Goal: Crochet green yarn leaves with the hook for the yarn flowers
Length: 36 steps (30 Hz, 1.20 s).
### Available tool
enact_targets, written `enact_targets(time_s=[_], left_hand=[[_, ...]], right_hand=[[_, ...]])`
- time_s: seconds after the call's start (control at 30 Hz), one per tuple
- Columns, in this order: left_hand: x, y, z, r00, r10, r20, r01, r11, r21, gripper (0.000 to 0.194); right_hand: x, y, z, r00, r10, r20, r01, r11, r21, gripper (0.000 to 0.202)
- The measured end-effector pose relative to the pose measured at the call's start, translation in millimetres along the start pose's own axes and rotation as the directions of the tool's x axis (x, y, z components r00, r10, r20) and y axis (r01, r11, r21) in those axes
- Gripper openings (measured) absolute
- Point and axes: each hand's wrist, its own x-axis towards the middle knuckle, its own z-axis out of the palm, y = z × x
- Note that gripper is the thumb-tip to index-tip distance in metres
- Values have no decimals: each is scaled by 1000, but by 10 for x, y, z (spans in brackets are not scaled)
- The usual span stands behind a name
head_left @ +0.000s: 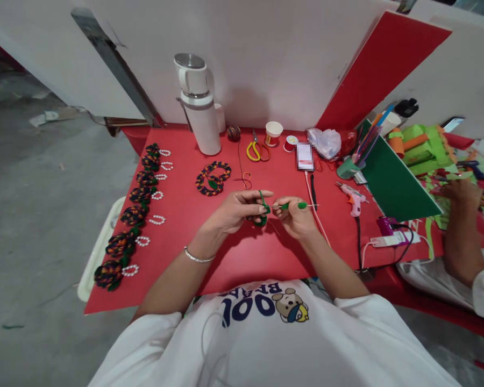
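My left hand (242,210) pinches a small piece of green crochet (261,219), and a green yarn strand runs up over its outstretched forefinger. In my right hand (296,216) is a crochet hook (302,205) with a green grip, held level, its tip pointing left at the green piece. The tip itself is too small to make out. A thin loose thread hangs below the work. Just beyond my left hand lies a braided multicoloured yarn ring (213,178) with a green bit in it.
Several dark yarn flowers with bead loops (134,216) line the left edge. Behind stand a white flask (201,126), scissors (258,149), a paper cup (273,133) and a phone (305,156). Rightward lie a pink glue gun (353,199), a power strip (395,239) and a co-worker's arm (462,226).
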Motion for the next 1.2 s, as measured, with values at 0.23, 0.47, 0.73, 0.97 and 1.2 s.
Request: enact_targets(time_s=[0.23,0.47,0.73,0.97,1.2], left_hand=[[33,-195,215,940,236,-247,-229,972,60,67],[-13,-152,143,995,25,-96,-41,986,-163,51],[-37,73,-79,995,-89,38,91,994,-63,50],[1,55,-120,995,-61,82,61,998,5,45],[-14,93,-90,991,-76,114,68,995,71,39]], right_hand=[[-143,89,200,836,-549,7,418,628,-657,18],[11,23,111,611,-750,252,682,338,-649,49],[127,-310,-43,719,-583,378,695,610,-381,34],[184,-382,-260,775,-452,442,601,743,-295,25],[211,-512,-290,891,-285,354,391,877,-279,24]])
